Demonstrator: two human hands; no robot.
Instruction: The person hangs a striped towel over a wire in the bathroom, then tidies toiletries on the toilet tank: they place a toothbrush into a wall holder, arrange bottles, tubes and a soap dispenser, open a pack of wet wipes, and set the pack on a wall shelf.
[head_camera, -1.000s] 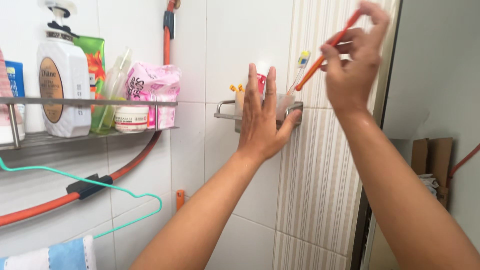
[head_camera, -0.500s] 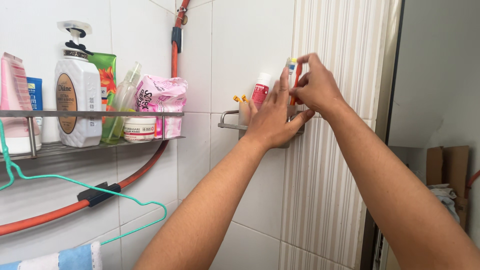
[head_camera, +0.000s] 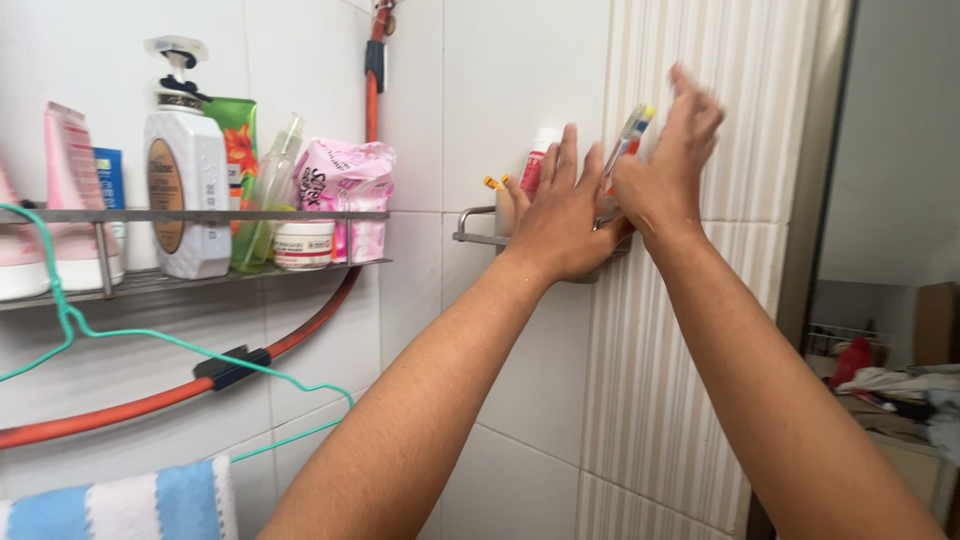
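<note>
At corner rack (head_camera: 478, 237) | right hand (head_camera: 668, 165) now open | toothbrush (head_camera: 628, 135) released, upright

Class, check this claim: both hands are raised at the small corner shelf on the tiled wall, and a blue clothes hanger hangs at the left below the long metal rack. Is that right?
Not quite. The clothes hanger is green, not blue, as the head view shows. The rest holds: the left hand and right hand are raised at the small corner shelf, and the hanger hangs at the left below the long metal rack.

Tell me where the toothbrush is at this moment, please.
In the head view, the toothbrush stands upright in the small corner shelf right of centre, between the left hand and the right hand, near the white and red tube.
</note>
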